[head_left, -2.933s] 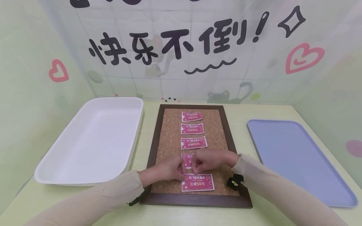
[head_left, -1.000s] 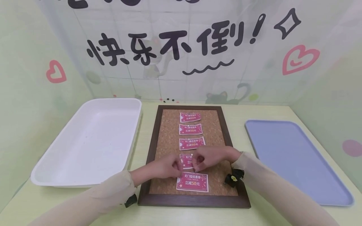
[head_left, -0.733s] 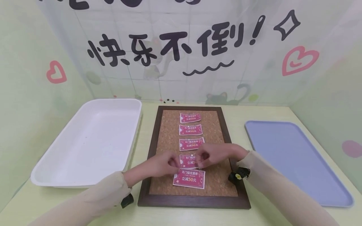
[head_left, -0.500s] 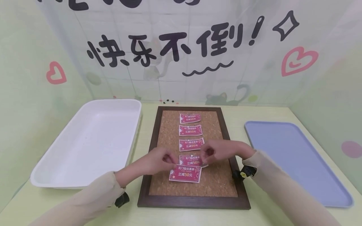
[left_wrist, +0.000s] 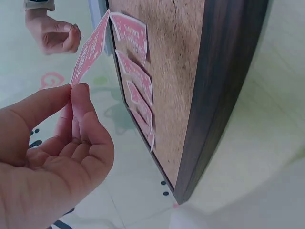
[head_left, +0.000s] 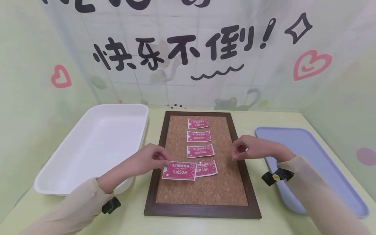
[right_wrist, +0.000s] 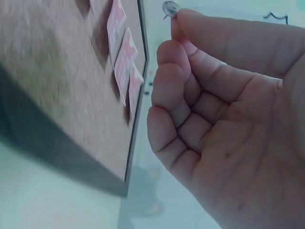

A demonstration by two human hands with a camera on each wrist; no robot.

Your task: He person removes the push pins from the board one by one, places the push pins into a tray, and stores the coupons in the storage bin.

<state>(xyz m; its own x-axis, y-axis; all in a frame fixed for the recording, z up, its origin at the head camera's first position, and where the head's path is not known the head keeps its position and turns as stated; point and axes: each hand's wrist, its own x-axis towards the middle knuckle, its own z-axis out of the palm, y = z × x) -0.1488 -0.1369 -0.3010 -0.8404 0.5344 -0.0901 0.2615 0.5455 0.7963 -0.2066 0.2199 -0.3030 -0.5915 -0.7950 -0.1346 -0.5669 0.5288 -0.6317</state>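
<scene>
My left hand (head_left: 146, 159) pinches a pink coupon (head_left: 179, 171) by its upper left corner between thumb and forefinger. The coupon is lifted above the framed cork board (head_left: 205, 192) and partly covers the lowest of several similar coupons (head_left: 200, 151) fixed to the cork in a column. Past the board's right edge, my right hand (head_left: 255, 148) holds a small silver thumbtack (right_wrist: 169, 8) between thumb and fingertips, its other fingers curled. Tiny shiny tack heads show near the top edges of the coupons on the board.
A deep white tray (head_left: 100, 147) stands to the left of the board. To the right lies a shallow blue tray (head_left: 317, 169), partly behind my right arm. A printed cloth wall rises close behind the table (head_left: 202, 227).
The lowest coupon has come off the board and moved up and left in my left hand. My right hand has drawn away to the right with the thumbtack.
</scene>
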